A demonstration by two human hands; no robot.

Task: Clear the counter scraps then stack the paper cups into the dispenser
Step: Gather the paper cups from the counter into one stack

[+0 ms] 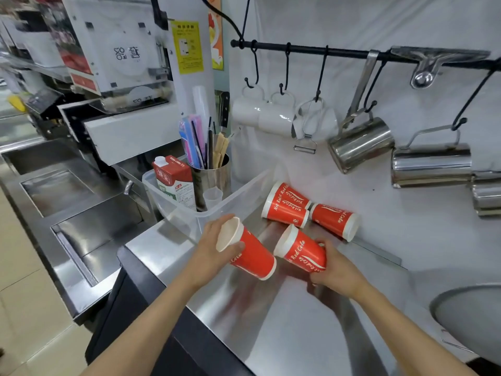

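My left hand grips a red paper cup near its white rim, tilted above the steel counter. Just to its right, my right hand holds a second red paper cup by its base, mouth pointing left toward the first. Behind them, two more red cups lie on their sides against the white wall: one with its mouth to the left, the other with its mouth to the right. No cup dispenser is identifiable in view.
A clear plastic bin behind my left hand holds a milk carton, a small clear cup and a steel canister of straws. Mugs and steel pitchers hang from a wall rail. Sinks lie left; a round lid sits right.
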